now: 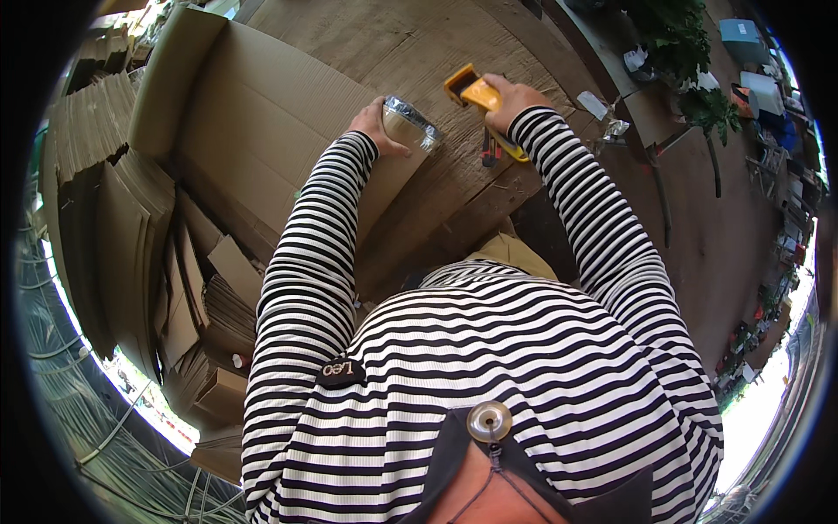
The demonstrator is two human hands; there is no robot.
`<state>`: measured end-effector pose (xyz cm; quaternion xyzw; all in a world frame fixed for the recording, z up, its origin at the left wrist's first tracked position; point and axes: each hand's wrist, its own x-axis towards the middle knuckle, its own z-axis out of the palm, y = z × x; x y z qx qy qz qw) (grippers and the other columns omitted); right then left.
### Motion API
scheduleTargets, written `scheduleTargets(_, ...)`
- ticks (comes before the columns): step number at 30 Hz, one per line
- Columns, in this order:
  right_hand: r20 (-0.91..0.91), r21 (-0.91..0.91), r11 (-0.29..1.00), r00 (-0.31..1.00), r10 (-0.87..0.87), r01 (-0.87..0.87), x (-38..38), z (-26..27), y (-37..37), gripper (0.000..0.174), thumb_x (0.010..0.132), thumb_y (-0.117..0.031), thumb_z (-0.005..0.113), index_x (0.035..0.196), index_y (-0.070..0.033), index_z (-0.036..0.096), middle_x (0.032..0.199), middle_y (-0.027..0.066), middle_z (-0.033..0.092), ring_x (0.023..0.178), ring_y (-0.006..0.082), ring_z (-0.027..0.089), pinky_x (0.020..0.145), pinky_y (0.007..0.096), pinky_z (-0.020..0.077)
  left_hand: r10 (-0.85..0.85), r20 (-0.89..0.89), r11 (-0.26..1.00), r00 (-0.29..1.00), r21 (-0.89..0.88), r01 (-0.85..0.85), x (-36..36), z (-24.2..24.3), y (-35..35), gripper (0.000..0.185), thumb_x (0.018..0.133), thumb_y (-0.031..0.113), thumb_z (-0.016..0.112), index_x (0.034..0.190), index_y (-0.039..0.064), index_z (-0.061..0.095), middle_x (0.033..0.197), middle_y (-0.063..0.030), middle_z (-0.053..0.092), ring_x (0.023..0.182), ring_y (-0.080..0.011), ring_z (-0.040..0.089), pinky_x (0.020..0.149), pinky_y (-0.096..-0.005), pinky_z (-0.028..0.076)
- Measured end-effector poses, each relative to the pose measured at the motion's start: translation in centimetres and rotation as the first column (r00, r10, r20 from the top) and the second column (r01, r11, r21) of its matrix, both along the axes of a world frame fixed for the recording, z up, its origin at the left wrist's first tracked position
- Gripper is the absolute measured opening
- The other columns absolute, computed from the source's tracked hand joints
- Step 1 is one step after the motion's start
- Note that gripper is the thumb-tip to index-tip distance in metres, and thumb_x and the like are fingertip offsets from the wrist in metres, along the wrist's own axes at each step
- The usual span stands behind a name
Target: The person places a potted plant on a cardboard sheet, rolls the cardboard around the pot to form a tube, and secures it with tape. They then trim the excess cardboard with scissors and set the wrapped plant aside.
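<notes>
My left hand (378, 130) grips a thick roll of clear packing tape (411, 123) with a shiny rim, over the edge of a flattened cardboard sheet (281, 98). To its right, my right hand (514, 105) is closed around a yellow tape dispenser (479, 93) above the wooden tabletop (452, 167). The dispenser's wide head points to the left, apart from the roll. Just below my right hand lies a red and black tool (490, 149), partly hidden. A yellow curved piece (514, 148) shows beside it; whether it belongs to the dispenser I cannot tell.
Stacks of flattened cardboard boxes (124, 209) stand at the left. Crumpled clear plastic scraps (605, 116) lie at the table's right side. Beyond them are leafy green cuttings (704, 98) and a blue-grey container (743, 40). A brown floor (707, 249) stretches along the right.
</notes>
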<state>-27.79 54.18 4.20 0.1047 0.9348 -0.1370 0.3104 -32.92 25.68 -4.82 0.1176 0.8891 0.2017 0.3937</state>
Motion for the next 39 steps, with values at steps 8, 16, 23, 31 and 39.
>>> scheduleTargets(8, 0.171, -0.168, 0.892, 0.879, 0.446, -0.42, -2.4, -5.2, -2.8, 0.045, 0.103, -0.039, 0.051, 0.137, -0.012, 0.059, 0.128, 0.012, 0.063, 0.124, 0.0279, 0.057, 0.108, 0.0466, 0.0451, 0.057, 0.125, 0.996, 0.991, 0.068, -0.066, -1.4, -1.8, -1.5, 0.136, 0.047, 0.028, 0.1, 0.155, -0.001, 0.022, 0.147, -0.022, 0.047, 0.14, -0.0321, 0.044, 0.119, -0.038, 0.034)
scheduleTargets(16, 0.208, -0.434, 0.719, 0.716, 0.666, -0.543, 3.0, -15.9, -9.7, 0.038, 0.09, -0.027, 0.059, 0.119, -0.006, 0.072, 0.126, 0.0175, 0.068, 0.118, 0.0341, 0.064, 0.103, 0.0436, 0.0496, 0.09, 0.169, 0.991, 0.981, 0.078, -0.105, -1.4, -0.7, -1.1, 0.137, 0.045, 0.024, 0.1, 0.155, 0.0, 0.023, 0.148, -0.0212, 0.046, 0.141, -0.0337, 0.042, 0.12, -0.0391, 0.032)
scheduleTargets(23, 0.282, -0.512, 0.845, 0.899, 0.334, -0.154, 1.3, -12.9, -4.6, 0.041, 0.095, -0.034, 0.057, 0.127, -0.01, 0.067, 0.127, 0.0176, 0.066, 0.121, 0.0347, 0.061, 0.108, 0.0441, 0.0459, 0.119, 0.174, 0.987, 0.978, 0.083, -0.135, -1.1, 0.2, -0.4, 0.135, 0.041, 0.023, 0.1, 0.153, -0.001, 0.028, 0.147, -0.0208, 0.047, 0.139, -0.033, 0.044, 0.119, -0.0388, 0.034)
scheduleTargets(31, -0.274, -0.633, 0.598, 0.864, 0.422, -0.493, -4.8, -10.6, -6.3, 0.109, 0.067, -0.035, 0.089, 0.156, -0.015, 0.03, 0.157, 0.0174, 0.035, 0.14, 0.0356, 0.043, 0.115, 0.0425, 0.0403, 0.061, -0.088, 0.983, 0.994, -0.17, -0.075, 3.4, 2.8, 2.0, 0.142, 0.053, 0.05, 0.095, 0.159, 0.0, 0.014, 0.156, -0.0221, 0.035, 0.146, -0.0339, 0.035, 0.122, -0.0413, 0.028)
scheduleTargets(39, -0.326, -0.376, 0.644, 0.746, 0.581, -0.666, -2.7, -8.9, -6.5, 0.105, 0.06, -0.035, 0.094, 0.148, -0.018, 0.038, 0.157, 0.0093, 0.035, 0.125, 0.0333, 0.056, 0.105, 0.0471, 0.0484, 0.2, -0.327, 0.926, 0.924, -0.246, -0.287, 11.0, 3.3, 2.0, 0.129, 0.058, 0.056, 0.091, 0.154, -0.001, 0.028, 0.153, -0.0215, 0.038, 0.143, -0.034, 0.036, 0.121, -0.0517, 0.021)
